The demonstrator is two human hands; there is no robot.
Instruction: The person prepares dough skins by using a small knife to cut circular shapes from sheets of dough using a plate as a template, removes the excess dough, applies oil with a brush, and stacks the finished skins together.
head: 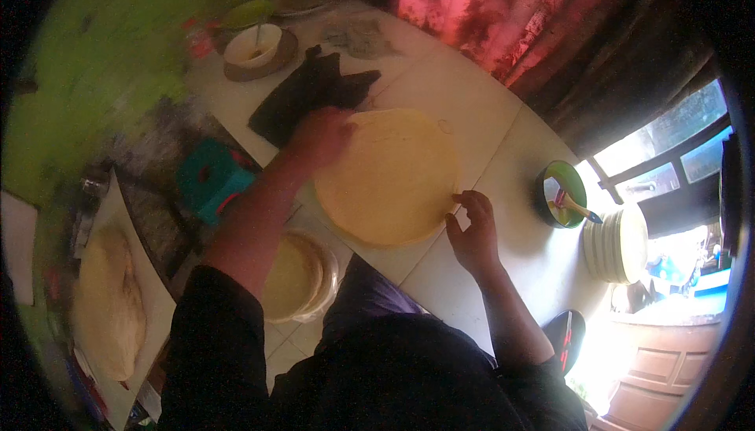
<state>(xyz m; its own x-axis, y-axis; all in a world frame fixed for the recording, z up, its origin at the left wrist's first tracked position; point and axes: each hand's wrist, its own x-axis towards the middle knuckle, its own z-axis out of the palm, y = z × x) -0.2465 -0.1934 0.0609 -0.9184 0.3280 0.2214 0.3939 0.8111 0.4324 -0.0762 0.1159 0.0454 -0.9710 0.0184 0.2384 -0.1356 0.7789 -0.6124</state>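
Observation:
A large, thin round sheet of pale yellow dough lies flat over the light tiled tabletop in front of me. My left hand, blurred, has its fingers curled onto the sheet's upper left edge. At the right edge is my right hand, its thumb and index fingertips touching the rim with a small gap between them. Whether they pinch the dough is not clear. Just beyond my left hand lies a dark cloth or bag.
A green-lined bowl with a brush stands right, beside stacked plates. A white bowl sits at the far left. Below the left forearm are round sheets in clear plastic. A teal stool and a board bearing dough are left.

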